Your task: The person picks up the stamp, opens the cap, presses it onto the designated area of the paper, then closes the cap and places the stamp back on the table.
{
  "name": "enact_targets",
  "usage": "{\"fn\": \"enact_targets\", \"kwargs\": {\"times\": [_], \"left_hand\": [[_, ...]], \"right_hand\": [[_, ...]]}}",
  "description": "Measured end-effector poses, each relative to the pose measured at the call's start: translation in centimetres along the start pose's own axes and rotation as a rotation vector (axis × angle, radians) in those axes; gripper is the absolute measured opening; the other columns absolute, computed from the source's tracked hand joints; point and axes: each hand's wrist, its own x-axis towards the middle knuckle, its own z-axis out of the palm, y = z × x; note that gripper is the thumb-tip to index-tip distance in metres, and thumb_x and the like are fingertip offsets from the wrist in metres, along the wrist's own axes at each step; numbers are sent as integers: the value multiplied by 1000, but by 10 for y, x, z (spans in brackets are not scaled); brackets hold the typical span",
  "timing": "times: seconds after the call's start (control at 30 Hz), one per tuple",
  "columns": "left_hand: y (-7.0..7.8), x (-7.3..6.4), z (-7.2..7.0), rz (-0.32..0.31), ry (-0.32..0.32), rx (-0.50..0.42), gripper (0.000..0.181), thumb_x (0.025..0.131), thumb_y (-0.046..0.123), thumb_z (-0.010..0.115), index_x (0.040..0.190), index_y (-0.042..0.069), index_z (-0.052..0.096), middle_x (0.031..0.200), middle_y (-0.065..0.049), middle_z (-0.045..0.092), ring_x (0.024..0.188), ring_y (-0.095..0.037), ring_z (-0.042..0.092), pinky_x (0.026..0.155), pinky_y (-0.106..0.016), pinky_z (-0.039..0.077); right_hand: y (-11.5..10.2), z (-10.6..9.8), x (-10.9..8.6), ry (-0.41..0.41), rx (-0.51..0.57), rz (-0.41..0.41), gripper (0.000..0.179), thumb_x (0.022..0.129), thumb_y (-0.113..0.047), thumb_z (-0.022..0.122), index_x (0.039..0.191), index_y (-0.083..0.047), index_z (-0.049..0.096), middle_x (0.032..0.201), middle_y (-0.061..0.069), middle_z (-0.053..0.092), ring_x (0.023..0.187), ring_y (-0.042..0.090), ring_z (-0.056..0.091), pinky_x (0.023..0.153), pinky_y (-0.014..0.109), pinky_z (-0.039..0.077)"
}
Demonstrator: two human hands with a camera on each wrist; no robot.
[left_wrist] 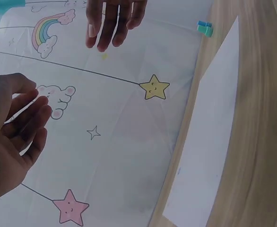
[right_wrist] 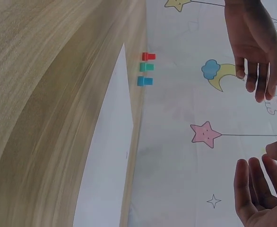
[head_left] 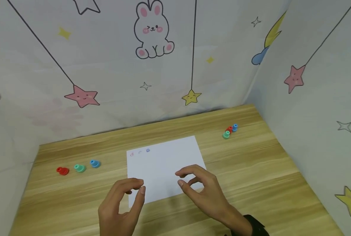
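My left hand [head_left: 120,203] hovers over the near left corner of a white paper sheet [head_left: 163,167], thumb and fingers bent toward each other with a gap and nothing between them. Across from it, my right hand [head_left: 206,193] hangs over the sheet's near right part, likewise holding nothing. Small red, faint and blue printed marks [head_left: 147,150] run along the sheet's upper left edge. Left of the paper lie three small knobbed stamps on their sides: red [head_left: 63,170], green [head_left: 80,168] and blue [head_left: 95,163].
At the back right stands a cluster of a green stamp [head_left: 226,134], a red stamp [head_left: 229,129] and a blue stamp [head_left: 235,127]. The wood-grain table [head_left: 252,170] meets a white cloth [head_left: 119,98] with cartoon prints behind and at the sides.
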Motion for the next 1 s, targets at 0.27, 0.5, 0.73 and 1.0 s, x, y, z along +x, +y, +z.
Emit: {"fn": "enact_targets", "kwargs": {"times": [0.27, 0.5, 0.73, 1.0], "left_hand": [[-4, -4, -3, 21, 7, 15, 18, 83, -12, 76, 98, -1, 76, 90, -12, 74, 85, -5, 65, 78, -16, 48], [0, 0, -6, 48, 50, -44, 10, 86, -13, 73, 94, -7, 75, 85, -14, 72, 82, -5, 64, 75, -18, 47], [1, 0, -9, 36, 43, -18, 11, 86, -12, 74, 94, -5, 76, 85, -15, 73, 81, -4, 64, 75, -17, 48], [1, 0, -10, 45, 42, -20, 9, 86, -11, 74, 92, -5, 75, 83, -14, 73, 80, -4, 64, 74, -17, 48]], "right_hand": [[4, -5, 0, 39, -27, 12, 20, 101, -7, 72, 118, -17, 72, 113, -2, 75, 107, 14, 71, 77, 30, 64], [9, -10, 5, 44, -64, 29, 21, 101, -7, 72, 119, -18, 72, 114, -1, 75, 108, 17, 71, 78, 30, 63], [18, -20, 10, 53, -127, 80, 21, 101, -10, 74, 120, -18, 72, 118, -2, 75, 109, 18, 71, 79, 30, 64], [48, -60, 34, 190, -291, 179, 22, 102, -15, 73, 124, -12, 72, 122, 6, 75, 108, 21, 72, 79, 35, 64]]}}
